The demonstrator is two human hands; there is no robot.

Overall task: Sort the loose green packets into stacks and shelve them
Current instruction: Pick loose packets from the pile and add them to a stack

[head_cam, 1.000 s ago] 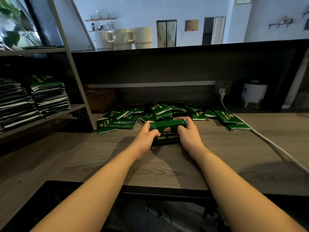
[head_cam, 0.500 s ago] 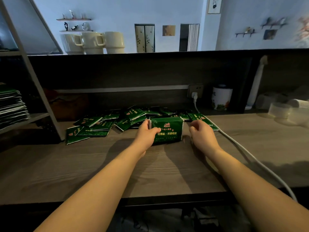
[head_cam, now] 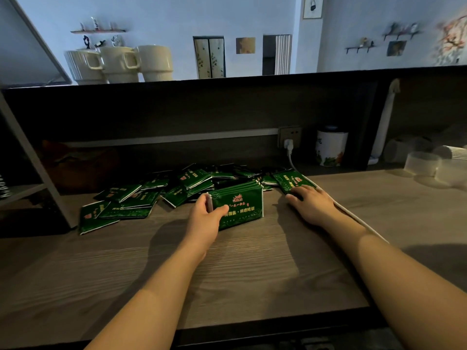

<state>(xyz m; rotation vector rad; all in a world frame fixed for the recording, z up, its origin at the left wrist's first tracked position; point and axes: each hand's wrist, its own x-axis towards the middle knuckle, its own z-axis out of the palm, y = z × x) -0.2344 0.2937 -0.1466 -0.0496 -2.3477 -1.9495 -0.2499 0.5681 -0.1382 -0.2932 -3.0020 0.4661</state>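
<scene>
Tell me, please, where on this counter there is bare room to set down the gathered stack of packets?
Bare wood lies in front of the stack, between the left hand and right hand and on to the counter's near edge. Another patch lies right of the white cable, short of the plastic cups. Behind the stack, loose packets crowd the counter.

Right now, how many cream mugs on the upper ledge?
3, side by side at the ledge's left end: left mug, middle mug, right mug. They overlap in this view, so a further one behind could be hidden.
</scene>
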